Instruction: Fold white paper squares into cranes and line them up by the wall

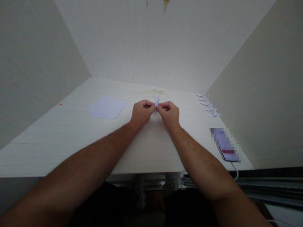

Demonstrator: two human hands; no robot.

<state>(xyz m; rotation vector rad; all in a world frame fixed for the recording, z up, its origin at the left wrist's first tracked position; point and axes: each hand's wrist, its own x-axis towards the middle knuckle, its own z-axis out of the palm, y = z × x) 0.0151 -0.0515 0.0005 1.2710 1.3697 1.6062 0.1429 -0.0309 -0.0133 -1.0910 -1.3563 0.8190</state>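
Observation:
Both my hands meet above the middle of the pale desk (71, 138). My left hand (141, 112) and my right hand (169, 113) each pinch a small folded piece of white paper (156, 102) between fingertips, with its narrow tip sticking up between them. The fingers of both hands are curled closed around the fold. A loose stack of white paper sheets (106, 107) lies on the desk to the left of my left hand, apart from it.
Several small folded paper figures (208, 105) line the right wall. A phone with a cable (225, 145) lies near the desk's front right corner. Walls enclose the desk on three sides. A yellowish smudge (153, 91) marks the desk's far edge.

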